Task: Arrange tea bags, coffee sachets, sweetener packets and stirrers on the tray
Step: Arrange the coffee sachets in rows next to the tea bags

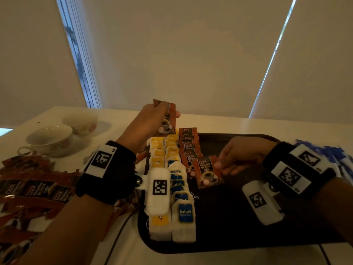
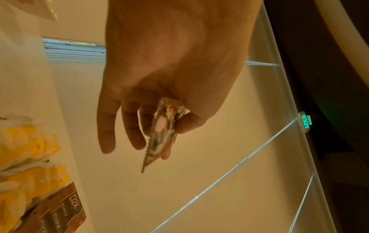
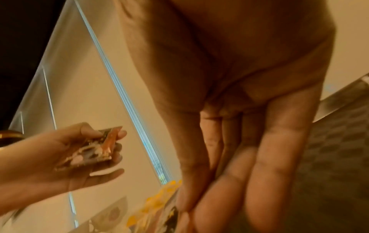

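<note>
Left hand (image 1: 150,121) pinches a spare coffee sachet (image 1: 167,119) aloft, ready for the row. Right hand (image 1: 242,153), fingertips pinching, lays another sachet (image 1: 207,172) on the tray (image 1: 238,236), overlapping for neatness.

The room is dim and the whole scene has a warm brownish tone. Daylight enters only through narrow bright gaps between the closed beige roller blinds (image 1: 181,54), which glow softly. The dark rounded plastic tray (image 1: 238,226) is almost black and shows little detail. In the head view straight lines bend near the edges. In the left wrist view a green lit exit sign (image 2: 305,122) shines sharply, while the yellow-tagged tea bags (image 2: 24,149) are soft. In the right wrist view the nearest fingers (image 3: 279,157) are blurred, and the lower corners smear
</note>
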A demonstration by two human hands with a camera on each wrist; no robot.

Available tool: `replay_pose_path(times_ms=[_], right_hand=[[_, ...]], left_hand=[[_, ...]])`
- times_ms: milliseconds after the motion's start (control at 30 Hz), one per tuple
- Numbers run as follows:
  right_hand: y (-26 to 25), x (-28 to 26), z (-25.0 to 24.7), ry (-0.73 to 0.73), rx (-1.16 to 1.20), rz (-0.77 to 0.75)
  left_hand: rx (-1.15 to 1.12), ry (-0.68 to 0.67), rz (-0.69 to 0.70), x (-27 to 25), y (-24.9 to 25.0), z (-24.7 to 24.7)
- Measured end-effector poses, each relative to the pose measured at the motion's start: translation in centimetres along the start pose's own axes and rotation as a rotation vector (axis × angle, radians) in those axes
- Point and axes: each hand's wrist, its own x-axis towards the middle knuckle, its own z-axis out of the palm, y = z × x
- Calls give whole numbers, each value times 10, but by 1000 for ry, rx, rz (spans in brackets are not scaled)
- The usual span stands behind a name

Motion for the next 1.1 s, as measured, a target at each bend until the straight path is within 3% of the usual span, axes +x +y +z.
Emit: replay_pose_path(times_ms=[200,567,633,733,833,1000,1100], right_hand=[[-9,13,11,-47,-46,24],[-16,17,18,-24,-36,31],[-16,11,12,21,-59,-21],[-23,-5,0,125,33,-268],[-33,-21,-1,100,178,-405],[-28,-20,13,202,227,-439],[-16,-20,8,158,249,-341]], left_hand=[[136,-20,90,1,-6,-4],[153,-64,102,6,-10,-7],[154,-73,101,6,-9,-7],[152,-111,97,5,-9,-6],[158,-166,85,4,-9,-3],[125,-270,60,-1,-8,4],[173,-283,52,-1,-5,1]])
